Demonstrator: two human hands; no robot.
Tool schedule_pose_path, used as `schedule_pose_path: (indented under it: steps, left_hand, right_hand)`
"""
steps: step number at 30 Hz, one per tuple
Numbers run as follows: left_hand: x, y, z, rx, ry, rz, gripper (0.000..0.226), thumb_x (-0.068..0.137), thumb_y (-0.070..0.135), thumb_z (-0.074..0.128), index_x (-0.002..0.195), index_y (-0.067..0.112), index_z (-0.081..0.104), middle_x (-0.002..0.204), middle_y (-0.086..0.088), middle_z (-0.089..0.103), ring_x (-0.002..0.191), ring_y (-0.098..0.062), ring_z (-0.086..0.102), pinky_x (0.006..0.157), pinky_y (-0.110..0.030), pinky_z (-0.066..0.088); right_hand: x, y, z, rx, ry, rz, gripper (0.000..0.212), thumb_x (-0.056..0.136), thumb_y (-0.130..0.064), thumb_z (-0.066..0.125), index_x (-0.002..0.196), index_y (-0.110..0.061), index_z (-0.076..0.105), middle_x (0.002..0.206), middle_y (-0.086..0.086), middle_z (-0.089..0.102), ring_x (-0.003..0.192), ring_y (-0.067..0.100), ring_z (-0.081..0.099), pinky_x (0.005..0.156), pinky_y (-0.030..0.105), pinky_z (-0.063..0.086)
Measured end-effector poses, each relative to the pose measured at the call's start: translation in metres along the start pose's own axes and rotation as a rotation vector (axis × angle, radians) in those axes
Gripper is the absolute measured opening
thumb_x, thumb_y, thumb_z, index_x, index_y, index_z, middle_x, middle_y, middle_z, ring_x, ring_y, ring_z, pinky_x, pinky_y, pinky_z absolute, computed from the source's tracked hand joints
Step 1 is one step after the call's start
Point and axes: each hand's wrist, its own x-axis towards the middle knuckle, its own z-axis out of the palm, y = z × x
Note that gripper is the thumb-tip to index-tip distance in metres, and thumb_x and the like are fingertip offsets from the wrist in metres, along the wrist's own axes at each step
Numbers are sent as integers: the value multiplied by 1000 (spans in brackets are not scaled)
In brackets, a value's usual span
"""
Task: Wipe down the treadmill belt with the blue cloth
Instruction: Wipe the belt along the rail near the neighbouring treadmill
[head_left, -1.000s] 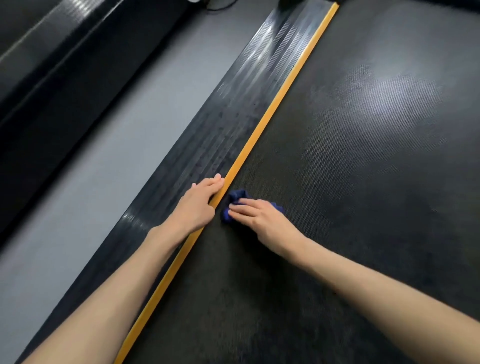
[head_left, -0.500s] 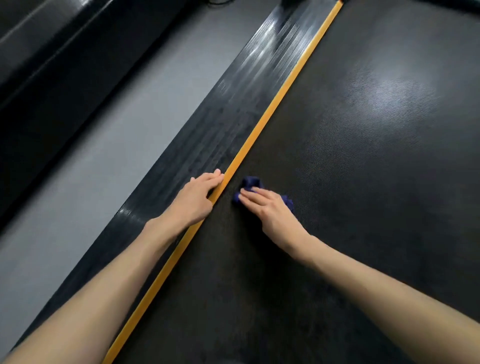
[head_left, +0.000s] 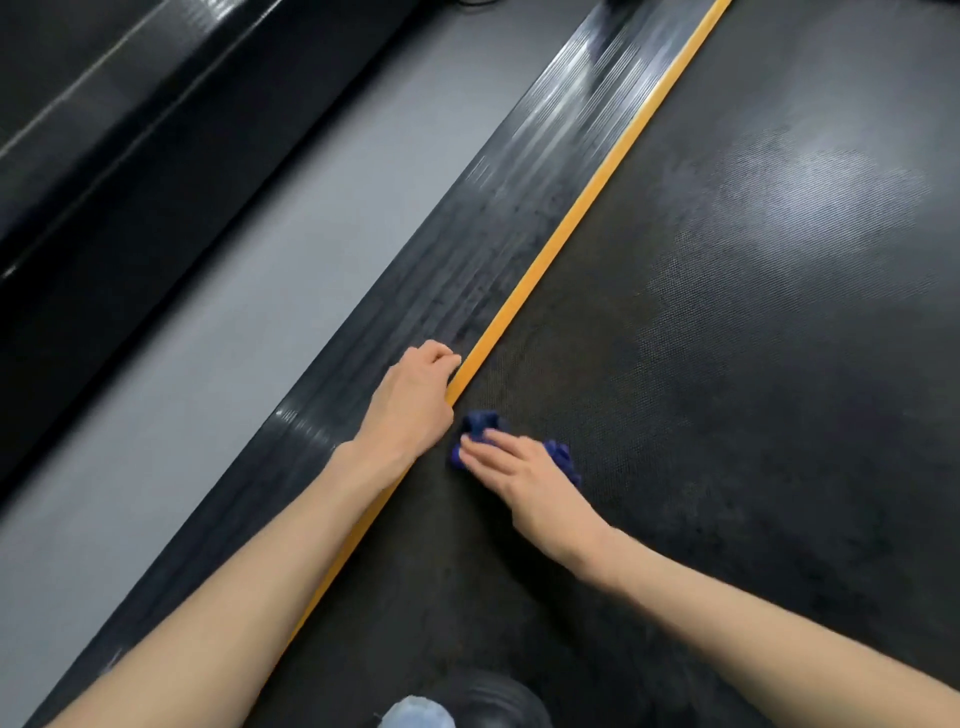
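Drawn back, flat-fingered right hand (head_left: 519, 470) presses crumpled blue cloth (head_left: 480, 422) on pebbled belt (head_left: 727, 364); left hand (head_left: 415, 400), seemingly relaxed, touches ribbed rail (head_left: 467, 249).

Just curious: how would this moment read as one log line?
right hand: presses blue cloth on treadmill belt | left hand: rests on side rail

We see dim, flat light from overhead. A broad glare patch sits on the treadmill belt (head_left: 831, 176) at upper right, and streaky highlights run along the ribbed side rail (head_left: 571, 119). Soft shadows lie under both forearms. The right hand (head_left: 519, 467) is motion-blurred, the bottom edge is smeared, and the wide angle bends the borders.
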Motion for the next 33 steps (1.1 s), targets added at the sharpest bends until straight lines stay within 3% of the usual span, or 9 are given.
schedule_pose_path:
  steps: [4, 8, 10, 15, 18, 20, 23, 26, 33]
  left_hand:
    - [-8, -3, 1, 22, -89, 7, 62, 86, -4, 48, 144, 17, 35, 149, 3, 31, 133, -17, 32, 106, -31, 33]
    - [-8, -4, -6, 6, -163, -4, 66, 86, -6, 46, 145, 18, 32, 153, 5, 26, 139, -16, 25, 113, -31, 22]
    - [-8, -3, -8, 4, -188, -12, 63, 87, -5, 44, 144, 18, 33, 154, 4, 25, 141, -18, 23, 114, -34, 20]
    - [-5, 0, -7, 32, -150, -51, 62, 87, -7, 40, 144, 18, 36, 153, 6, 26, 140, -18, 25, 112, -35, 25]
    - [-5, 2, -5, 25, -141, -67, 63, 87, -8, 40, 143, 18, 36, 153, 6, 27, 140, -18, 26, 111, -34, 26]
    - [-6, 1, -2, 20, -143, -74, 65, 86, -9, 41, 144, 19, 34, 153, 7, 26, 140, -17, 25, 112, -33, 25]
    - [-6, -1, 0, 14, -153, -72, 65, 88, -7, 43, 145, 20, 32, 154, 7, 24, 141, -17, 23, 113, -34, 23]
    - [-5, -2, 0, 12, -162, -67, 65, 87, -8, 44, 145, 20, 33, 153, 7, 25, 141, -19, 23, 114, -36, 24]
    - [-1, 14, 11, 165, 1, -84, 39, 86, 1, 47, 123, 5, 57, 126, -10, 55, 113, -28, 53, 95, -37, 42]
  right_hand:
    - [4, 58, -21, -176, 81, -190, 43, 89, -15, 33, 122, -8, 61, 127, 8, 59, 121, 30, 52, 97, 43, 46]
    - [23, 115, -51, -119, 390, 526, 56, 75, 9, 45, 129, -5, 53, 134, 14, 53, 128, 36, 43, 107, 47, 34]
    - [30, 91, -39, -61, 406, 671, 60, 69, 11, 52, 127, -5, 54, 128, 16, 55, 122, 37, 47, 103, 41, 37]
    - [-2, -40, 52, 5, 144, -208, 41, 86, -21, 37, 119, -8, 60, 121, 7, 61, 115, 26, 54, 96, 35, 36]
    - [-8, -21, 28, -115, -26, -300, 46, 87, -21, 31, 119, -15, 63, 126, -1, 61, 117, 24, 56, 89, 31, 42]
    - [1, 37, 2, -150, 105, -192, 44, 89, -17, 32, 122, -11, 61, 128, 5, 59, 120, 29, 53, 96, 35, 44]
    - [3, 110, -45, -111, 329, 335, 46, 82, 0, 43, 126, -5, 57, 131, 14, 55, 124, 36, 47, 106, 43, 35]
    - [10, 80, -36, -4, 391, 595, 59, 71, 9, 49, 129, -4, 53, 133, 15, 52, 127, 36, 43, 108, 42, 33]
    - [-33, -4, 26, -86, 70, -169, 48, 85, -16, 32, 125, -11, 58, 132, 3, 56, 124, 26, 51, 96, 33, 42]
